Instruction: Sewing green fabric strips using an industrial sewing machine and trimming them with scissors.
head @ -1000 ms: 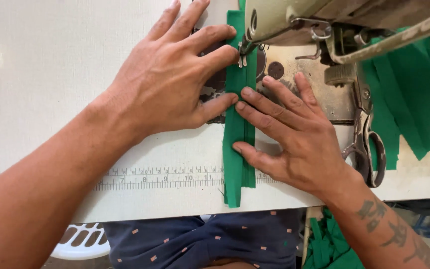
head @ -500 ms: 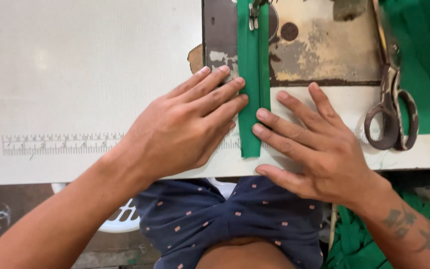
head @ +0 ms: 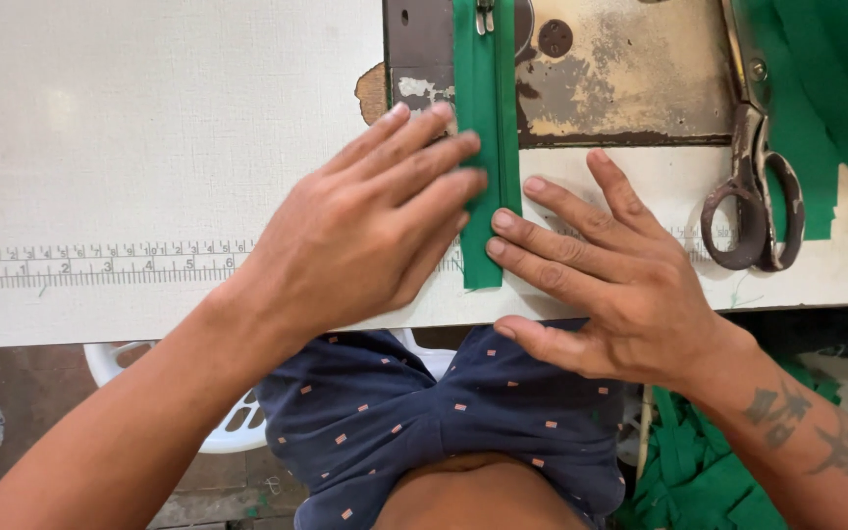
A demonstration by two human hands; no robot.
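Head view: two bare hands pressed a green strip (head: pixel 488 147) flat on a white table (head: pixel 149 128) at the centre of the frame. The left hand (head: pixel 365 231) lay palm down with fingers (head: pixel 424 162) held close together, their tips touching the strip's left edge. The right hand (head: pixel 620 285) lay with fingers spread wide, two tips on the strip's lower right edge and the thumb hanging past the table's front edge. Neither hand gripped anything.

The strip ran from the top of the frame down to near the front edge, crossing a worn metal plate (head: pixel 630 69). It looked thin, light and limp, likely to slide or buckle unless pinned flat; its long edges seemed the best hold.

Scissors (head: pixel 753 186) lay at upper right, just beside loose green cloth (head: pixel 836 88). A printed ruler (head: pixel 110 265) marked the table at left. More green scraps (head: pixel 699 471) sat at lower right.
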